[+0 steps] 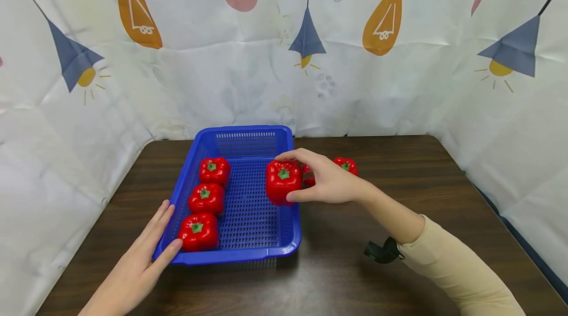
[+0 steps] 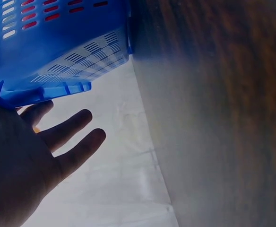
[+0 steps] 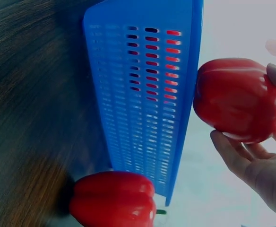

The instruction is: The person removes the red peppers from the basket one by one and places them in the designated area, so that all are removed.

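My right hand (image 1: 328, 180) grips a red bell pepper (image 1: 283, 183) between thumb and fingers, over the right rim of a blue plastic basket (image 1: 248, 256). In the right wrist view, the held bell pepper (image 3: 239, 99) is raised level with the rim. Against the basket's left rim rests my left hand (image 1: 144, 257), its fingers straight along the outside and its thumb at the top edge. Inside, along the left wall, three red bell peppers stand in a row: a far one (image 1: 215, 171), a middle one (image 1: 206, 199) and a near one (image 1: 198, 232).
Right of the basket, a bell pepper (image 1: 346, 164) lies on the dark wooden table (image 1: 328, 271); another bell pepper (image 1: 308, 175) is mostly hidden behind my right hand. A white curtain (image 1: 248, 84) printed with lamps hangs behind the table and along both sides.
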Motion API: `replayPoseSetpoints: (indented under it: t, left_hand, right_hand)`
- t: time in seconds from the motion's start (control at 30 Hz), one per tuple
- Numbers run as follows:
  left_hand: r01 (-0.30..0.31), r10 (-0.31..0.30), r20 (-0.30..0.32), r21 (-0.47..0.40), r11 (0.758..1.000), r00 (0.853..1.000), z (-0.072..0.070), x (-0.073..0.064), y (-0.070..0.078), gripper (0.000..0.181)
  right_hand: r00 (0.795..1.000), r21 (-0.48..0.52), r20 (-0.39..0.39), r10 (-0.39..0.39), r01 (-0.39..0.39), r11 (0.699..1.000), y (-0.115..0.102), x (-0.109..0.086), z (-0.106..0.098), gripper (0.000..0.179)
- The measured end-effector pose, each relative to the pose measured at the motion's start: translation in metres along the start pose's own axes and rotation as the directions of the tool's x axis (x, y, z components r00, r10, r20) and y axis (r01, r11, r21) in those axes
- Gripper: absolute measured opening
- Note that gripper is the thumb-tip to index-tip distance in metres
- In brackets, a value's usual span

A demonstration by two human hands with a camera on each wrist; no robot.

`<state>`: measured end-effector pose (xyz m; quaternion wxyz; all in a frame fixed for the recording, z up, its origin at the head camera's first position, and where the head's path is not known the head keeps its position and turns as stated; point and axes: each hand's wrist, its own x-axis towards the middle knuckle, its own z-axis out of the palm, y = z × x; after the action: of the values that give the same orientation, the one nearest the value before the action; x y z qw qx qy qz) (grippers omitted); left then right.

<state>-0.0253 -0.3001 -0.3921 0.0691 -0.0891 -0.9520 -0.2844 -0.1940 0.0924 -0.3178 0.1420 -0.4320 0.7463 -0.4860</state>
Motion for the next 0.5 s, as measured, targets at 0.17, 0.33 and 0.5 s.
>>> replayPoseSetpoints:
  t: [0.17,0.33,0.5]
  left_hand:
    - [-0.02,0.02,-0.012,-0.004,1.0,1.0,0.001,0.0,0.0,0.077]
    - [-0.033,0.033,-0.02,-0.005,0.999,0.999,0.002,0.0,0.0,0.077]
    - [-0.026,0.026,-0.018,-0.009,1.0,0.999,0.002,0.0,0.0,0.077]
  right_hand:
    - [1.0,0.007,-0.008,-0.01,0.01,1.0,-0.001,-0.003,-0.003,0.066]
    - [1.0,0.024,-0.03,0.008,-0.007,1.0,0.002,-0.01,-0.008,0.067]
    - [0.998,0.027,-0.055,0.038,-0.037,0.999,0.006,-0.019,-0.013,0.066]
